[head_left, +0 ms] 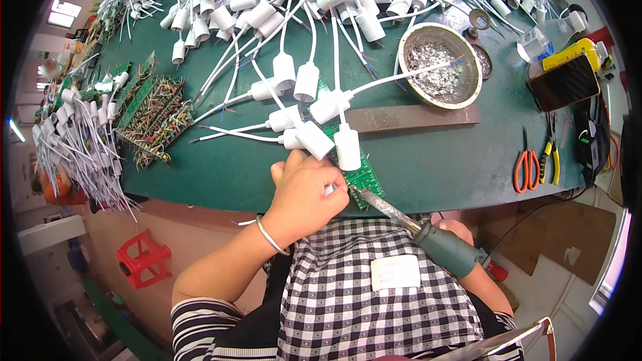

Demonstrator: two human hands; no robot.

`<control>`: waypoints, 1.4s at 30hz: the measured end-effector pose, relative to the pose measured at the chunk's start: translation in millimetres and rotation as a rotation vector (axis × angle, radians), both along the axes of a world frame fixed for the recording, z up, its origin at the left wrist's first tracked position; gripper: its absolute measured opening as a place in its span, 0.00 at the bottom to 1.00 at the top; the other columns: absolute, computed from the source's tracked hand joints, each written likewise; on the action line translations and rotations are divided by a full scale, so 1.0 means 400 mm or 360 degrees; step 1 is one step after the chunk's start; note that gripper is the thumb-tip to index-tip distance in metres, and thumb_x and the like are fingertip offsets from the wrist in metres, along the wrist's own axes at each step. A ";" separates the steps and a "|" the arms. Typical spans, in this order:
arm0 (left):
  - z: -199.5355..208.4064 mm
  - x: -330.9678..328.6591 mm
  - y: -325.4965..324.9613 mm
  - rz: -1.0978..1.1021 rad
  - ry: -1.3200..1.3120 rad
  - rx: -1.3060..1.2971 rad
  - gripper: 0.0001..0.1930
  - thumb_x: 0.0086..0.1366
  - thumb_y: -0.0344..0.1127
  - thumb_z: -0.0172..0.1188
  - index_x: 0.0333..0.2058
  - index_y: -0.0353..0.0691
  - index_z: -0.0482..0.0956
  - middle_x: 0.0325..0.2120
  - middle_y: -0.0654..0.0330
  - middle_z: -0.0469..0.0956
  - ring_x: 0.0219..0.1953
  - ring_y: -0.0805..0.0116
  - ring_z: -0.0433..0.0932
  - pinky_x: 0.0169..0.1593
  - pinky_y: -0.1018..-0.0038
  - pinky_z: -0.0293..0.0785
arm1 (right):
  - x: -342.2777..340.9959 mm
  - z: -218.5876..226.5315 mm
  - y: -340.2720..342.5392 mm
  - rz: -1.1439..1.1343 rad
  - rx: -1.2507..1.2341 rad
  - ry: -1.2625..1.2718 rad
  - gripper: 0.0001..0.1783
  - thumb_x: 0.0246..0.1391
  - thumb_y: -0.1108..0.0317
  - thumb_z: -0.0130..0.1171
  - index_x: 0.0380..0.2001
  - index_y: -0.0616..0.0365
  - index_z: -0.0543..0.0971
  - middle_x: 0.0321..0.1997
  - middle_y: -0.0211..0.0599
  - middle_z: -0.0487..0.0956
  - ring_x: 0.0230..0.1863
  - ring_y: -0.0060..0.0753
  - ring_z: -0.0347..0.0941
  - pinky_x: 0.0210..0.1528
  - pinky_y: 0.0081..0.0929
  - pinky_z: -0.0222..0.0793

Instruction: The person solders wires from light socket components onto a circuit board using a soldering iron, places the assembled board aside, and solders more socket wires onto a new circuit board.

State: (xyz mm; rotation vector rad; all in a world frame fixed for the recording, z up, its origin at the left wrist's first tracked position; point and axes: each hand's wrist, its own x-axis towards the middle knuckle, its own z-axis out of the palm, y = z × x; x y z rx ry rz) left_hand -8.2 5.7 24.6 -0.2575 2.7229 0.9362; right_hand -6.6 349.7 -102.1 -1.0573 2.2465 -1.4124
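Note:
My left hand [304, 190] is closed at the near end of a green circuit board [366, 175]. A bit of a white lamp socket shows between thumb and fingers; the rest is hidden, though a wire end pokes out by the wrist. My right hand [458, 230] is wrapped round the green handle of a soldering iron [447, 249], mostly hidden behind it. The iron's tip meets the board's edge beside my left thumb. Several white lamp sockets [348, 150] with white cables stand or lie along the board, which rests partly against a flat dark bar [414, 117].
A bowl [477, 67] of silvery solder scraps stands beyond the bar. A heap of white sockets [261, 17] covers the far table. Stacked circuit boards [157, 117] lie left. Orange-handled scissors [526, 167], yellow-black pliers [550, 154] and a phone [565, 83] are right. A red stool [144, 259] stands on the floor.

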 end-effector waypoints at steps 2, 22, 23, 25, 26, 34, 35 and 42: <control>-0.004 0.000 -0.001 -0.0001 0.0010 0.0006 0.04 0.47 0.37 0.58 0.21 0.47 0.79 0.25 0.67 0.74 0.42 0.62 0.63 0.42 0.67 0.49 | -0.004 0.009 -0.006 -0.0004 0.0018 0.0110 0.30 0.39 0.67 0.66 0.47 0.62 0.67 0.37 0.42 0.78 0.36 0.41 0.77 0.37 0.30 0.73; -0.006 0.004 0.001 0.0021 0.0067 0.0003 0.04 0.47 0.37 0.58 0.20 0.47 0.78 0.25 0.66 0.73 0.42 0.62 0.63 0.42 0.67 0.49 | -0.038 0.117 -0.061 -0.0049 -0.0342 -0.0072 0.37 0.41 0.54 0.67 0.48 0.69 0.67 0.38 0.46 0.77 0.37 0.43 0.76 0.40 0.33 0.73; -0.006 0.004 0.002 0.0018 0.0071 -0.0002 0.04 0.47 0.37 0.58 0.20 0.47 0.78 0.25 0.66 0.73 0.42 0.62 0.63 0.42 0.67 0.49 | -0.043 0.123 -0.064 -0.0003 -0.0284 0.0044 0.36 0.41 0.55 0.66 0.48 0.68 0.67 0.38 0.45 0.77 0.37 0.42 0.76 0.39 0.32 0.73; -0.005 0.002 0.003 0.0015 0.0065 -0.0005 0.04 0.47 0.37 0.58 0.20 0.47 0.78 0.25 0.66 0.73 0.42 0.62 0.63 0.42 0.67 0.49 | -0.052 0.128 -0.068 -0.0007 -0.0264 0.0094 0.34 0.42 0.57 0.66 0.48 0.68 0.68 0.37 0.44 0.77 0.37 0.42 0.76 0.40 0.32 0.72; -0.004 0.001 0.002 0.0013 0.0059 -0.0004 0.04 0.47 0.37 0.58 0.20 0.47 0.78 0.25 0.66 0.73 0.42 0.62 0.63 0.42 0.67 0.49 | -0.054 0.134 -0.071 -0.0011 -0.0240 0.0145 0.33 0.42 0.58 0.66 0.48 0.67 0.68 0.36 0.43 0.77 0.36 0.41 0.76 0.41 0.33 0.72; -0.003 0.002 0.003 0.0011 0.0064 0.0000 0.04 0.47 0.37 0.58 0.20 0.47 0.78 0.26 0.66 0.73 0.42 0.62 0.63 0.42 0.66 0.49 | -0.052 0.160 -0.046 -0.0293 0.0007 -0.0212 0.13 0.50 0.68 0.51 0.40 0.61 0.71 0.28 0.36 0.79 0.29 0.29 0.75 0.37 0.25 0.69; -0.004 -0.002 0.004 0.0000 0.0052 -0.0005 0.04 0.47 0.38 0.58 0.20 0.47 0.79 0.27 0.66 0.74 0.42 0.62 0.63 0.43 0.66 0.49 | -0.053 0.166 -0.041 -0.0514 0.0072 -0.0461 0.11 0.51 0.69 0.48 0.38 0.61 0.71 0.27 0.35 0.79 0.28 0.27 0.74 0.35 0.23 0.68; -0.014 0.013 0.005 0.0068 0.0166 -0.0003 0.04 0.45 0.38 0.57 0.19 0.48 0.79 0.26 0.67 0.74 0.38 0.64 0.64 0.41 0.66 0.50 | -0.190 0.264 -0.094 -0.0641 -0.0932 0.0236 0.25 0.55 0.63 0.48 0.54 0.65 0.63 0.33 0.40 0.76 0.25 0.26 0.68 0.29 0.23 0.65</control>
